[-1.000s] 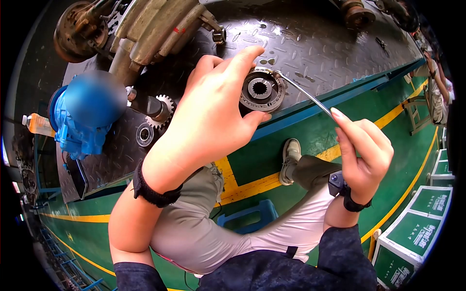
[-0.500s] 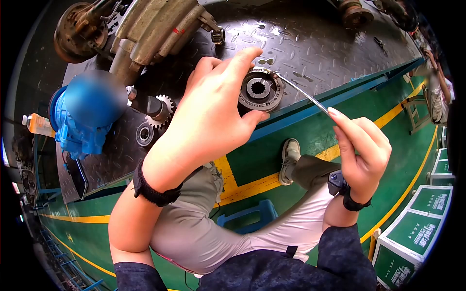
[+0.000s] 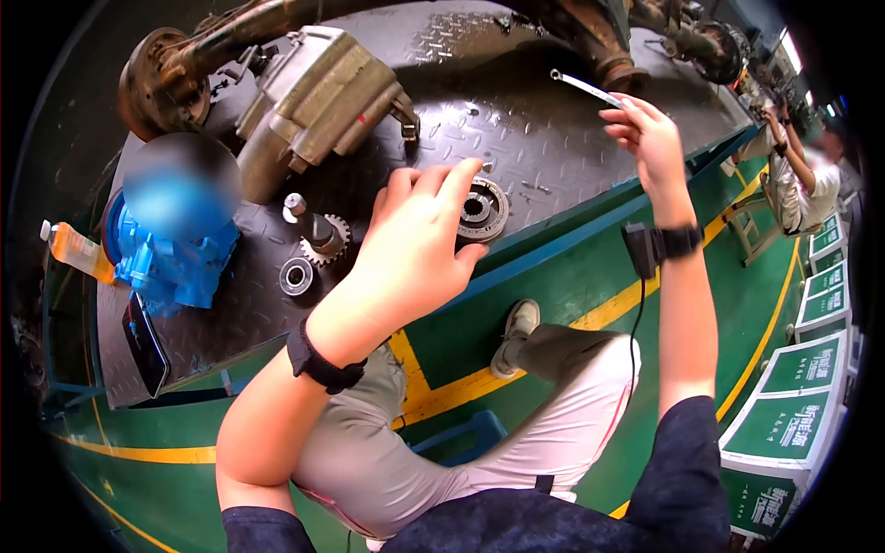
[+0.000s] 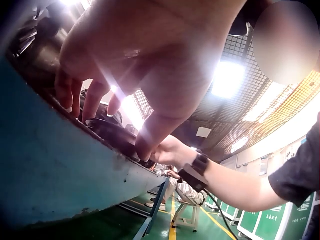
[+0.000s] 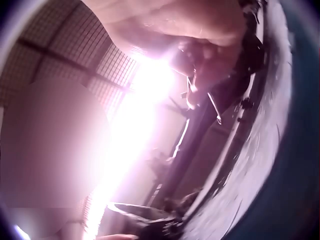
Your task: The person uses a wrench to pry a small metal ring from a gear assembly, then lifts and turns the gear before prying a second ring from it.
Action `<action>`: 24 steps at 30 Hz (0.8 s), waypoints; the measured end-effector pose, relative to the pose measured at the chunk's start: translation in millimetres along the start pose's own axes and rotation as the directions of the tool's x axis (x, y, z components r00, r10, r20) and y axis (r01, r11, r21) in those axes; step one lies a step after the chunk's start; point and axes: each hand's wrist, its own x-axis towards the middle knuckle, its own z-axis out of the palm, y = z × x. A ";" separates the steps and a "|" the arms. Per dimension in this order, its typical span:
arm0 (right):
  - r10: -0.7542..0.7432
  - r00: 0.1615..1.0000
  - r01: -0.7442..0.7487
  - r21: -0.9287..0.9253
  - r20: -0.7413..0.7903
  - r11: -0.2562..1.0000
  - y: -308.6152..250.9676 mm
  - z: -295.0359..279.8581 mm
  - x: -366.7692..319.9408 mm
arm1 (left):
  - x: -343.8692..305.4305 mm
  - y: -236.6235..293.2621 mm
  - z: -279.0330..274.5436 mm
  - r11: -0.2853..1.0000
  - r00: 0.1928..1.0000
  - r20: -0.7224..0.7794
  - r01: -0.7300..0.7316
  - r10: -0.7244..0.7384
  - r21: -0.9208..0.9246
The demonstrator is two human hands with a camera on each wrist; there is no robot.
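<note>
A round synchronizer hub (image 3: pixel 496 226) with a splined centre lies flat on the table near its edge in the head view. My left hand (image 3: pixel 403 244) grips it from the left, thumb at the near rim and fingers at the far side. The left wrist view shows the dark edge of the hub (image 4: pixel 112 131) between thumb and fingers of that hand (image 4: pixel 135 65). Raised over the table to the right, my right hand (image 3: pixel 647 138) pinches a slim silver wrench (image 3: pixel 587 88) whose ring end points away to the left. Glare washes out much of the right wrist view.
Left of the hub stand a toothed gear on a shaft (image 3: pixel 323 238) and a bearing (image 3: pixel 296 276). Farther off are a metal gearbox housing (image 3: pixel 318 97), a blue machine part (image 3: pixel 175 249), an orange bottle (image 3: pixel 78 251) and a phone (image 3: pixel 146 346). A rusty axle (image 3: pixel 599 46) lies at the back.
My right hand has lifted the wrench off the hub's rim and carried it forward over the table. My left hand stays at the hub. The head view has shifted, showing more of the back.
</note>
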 end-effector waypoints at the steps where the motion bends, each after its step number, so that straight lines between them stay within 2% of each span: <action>1: 0.073 0.995 -0.074 0.009 0.062 0.997 0.6 2.0 16.2 | -1.7 -0.7 0.1 1.000 1.000 -0.012 -0.006 0.006 0.005; 4: 0.162 0.983 -0.144 -0.196 0.081 0.970 10.6 13.6 55.6 | -5.0 -2.5 -0.7 1.000 0.999 -0.041 -0.007 0.008 0.007; 7: 0.252 0.966 -0.243 -0.120 0.061 0.963 16.4 23.0 77.0 | -7.9 -1.4 -1.4 1.000 0.999 -0.049 -0.008 0.008 0.007; 8: 0.297 0.955 -0.296 -0.079 -0.002 0.952 11.0 30.9 76.1 | -8.8 -1.0 -2.0 1.000 0.999 -0.049 -0.008 0.009 0.009; 10: 0.373 0.928 -0.370 -0.200 -0.027 0.907 21.0 24.4 96.5 | -10.9 0.1 -4.4 1.000 0.999 -0.041 0.001 -0.001 0.008; 12: 0.261 0.961 -0.278 -0.369 -0.097 0.887 22.0 25.1 95.9 | -13.0 -0.2 -5.3 1.000 0.999 -0.054 -0.005 0.005 0.008; 14: 0.101 0.988 -0.156 -0.681 -0.120 0.716 16.4 26.4 94.7 | -14.9 -1.0 -7.2 1.000 0.998 -0.066 -0.016 0.017 0.010; 15: -0.018 0.995 -0.060 -0.726 -0.099 0.685 14.0 30.7 91.0 | -14.8 -1.7 -7.6 1.000 0.997 -0.070 -0.021 0.022 0.009; 16: -0.233 0.972 0.131 -0.838 0.004 0.530 16.0 30.2 91.8 | -14.3 -2.1 -8.7 1.000 0.997 -0.069 -0.020 0.020 0.003; 17: -0.415 0.899 0.292 -0.900 0.143 0.323 17.4 31.6 90.6 | -13.6 -1.7 -11.0 1.000 0.998 -0.068 -0.017 0.016 -0.004; 18: -0.546 0.780 0.412 -0.908 0.305 0.080 18.5 32.9 90.0 | -13.2 -1.5 -12.6 1.000 0.998 -0.066 -0.011 0.011 -0.012; 19: -0.535 0.776 0.438 -0.895 0.334 0.078 20.3 34.1 89.1 | -13.2 -1.0 -13.0 1.000 0.998 -0.069 -0.013 0.011 -0.018; 22: -0.371 0.785 0.465 -0.868 0.495 -0.173 19.1 39.9 86.1 | -12.3 0.0 -11.8 1.000 0.997 -0.076 -0.016 0.014 -0.026; 24: -0.253 0.761 0.534 -0.798 0.598 -0.279 19.5 46.3 85.1 | -13.0 0.1 -9.6 1.000 0.997 -0.076 -0.019 0.017 -0.023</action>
